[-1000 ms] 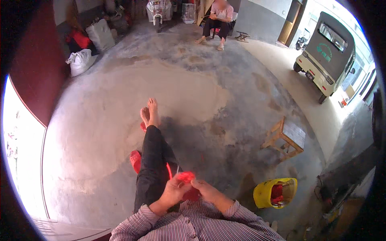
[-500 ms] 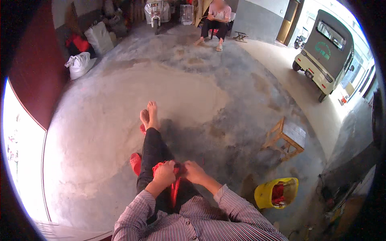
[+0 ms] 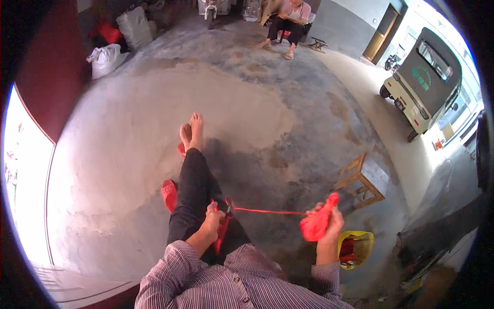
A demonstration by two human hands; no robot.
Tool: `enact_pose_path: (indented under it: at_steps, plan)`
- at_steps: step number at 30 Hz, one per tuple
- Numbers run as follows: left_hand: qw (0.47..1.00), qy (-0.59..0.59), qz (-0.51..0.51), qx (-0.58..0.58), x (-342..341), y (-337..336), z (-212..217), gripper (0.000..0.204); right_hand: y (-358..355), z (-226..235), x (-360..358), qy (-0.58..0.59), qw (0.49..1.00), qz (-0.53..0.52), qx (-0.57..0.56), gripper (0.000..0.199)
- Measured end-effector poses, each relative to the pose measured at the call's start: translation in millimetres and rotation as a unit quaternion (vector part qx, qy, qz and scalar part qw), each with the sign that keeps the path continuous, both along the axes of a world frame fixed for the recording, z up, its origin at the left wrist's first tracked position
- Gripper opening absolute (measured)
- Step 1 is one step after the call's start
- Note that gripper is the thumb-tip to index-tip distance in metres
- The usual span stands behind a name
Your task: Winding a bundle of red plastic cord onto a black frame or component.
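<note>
My right hand [image 3: 334, 222] is raised out to the right, its fingers wrapped round a red bundle of yarn or cord [image 3: 315, 225]. From the bundle a taut red strand [image 3: 270, 211] runs left to my lap. There my left hand [image 3: 210, 224] is closed, with a red strip [image 3: 221, 237] hanging beside it over my dark trousers [image 3: 195, 180]. A small dark piece shows at the strand's left end, too blurred to name. One leg is stretched forward over the other, feet bare.
Red slippers [image 3: 169, 194] lie on the concrete floor. At right are a wooden stool [image 3: 371, 177] and a yellow container [image 3: 371, 242] with red material inside. A person [image 3: 292, 20] sits at the back. White sacks [image 3: 106, 60] stand far left, and a three-wheeler [image 3: 424, 82] far right.
My right hand has swung from the lap far to the right with the red bundle, drawing out the strand. My left hand stays near the lap. The view has shifted slightly.
</note>
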State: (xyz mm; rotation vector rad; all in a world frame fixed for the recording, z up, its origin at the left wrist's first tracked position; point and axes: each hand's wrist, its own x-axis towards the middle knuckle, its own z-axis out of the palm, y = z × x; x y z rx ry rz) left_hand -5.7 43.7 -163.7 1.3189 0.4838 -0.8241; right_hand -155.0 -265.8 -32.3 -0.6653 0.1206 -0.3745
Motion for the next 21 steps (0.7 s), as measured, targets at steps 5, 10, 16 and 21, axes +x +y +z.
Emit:
enact_pose_path:
  at_steps: [5,10,16,21]
  plan:
    - [0.993,0.036,0.035,-0.102,-9,-4,6,0.056,1,-34,14,-0.065,0.99,0.116,0.052,0.018]
    - [1.0,-0.006,0.025,-0.014,-12,-7,17,0.064,96,-86,55,0.219,0.948,0.122,-0.198,0.02]
    - [0.998,-0.048,0.024,-0.03,-6,-5,15,0.071,146,-84,88,0.211,0.886,0.299,-0.284,0.012]
    - [0.999,-0.034,-0.012,0.01,-5,-3,21,0.073,130,-48,65,0.215,0.917,0.263,-0.211,0.011]
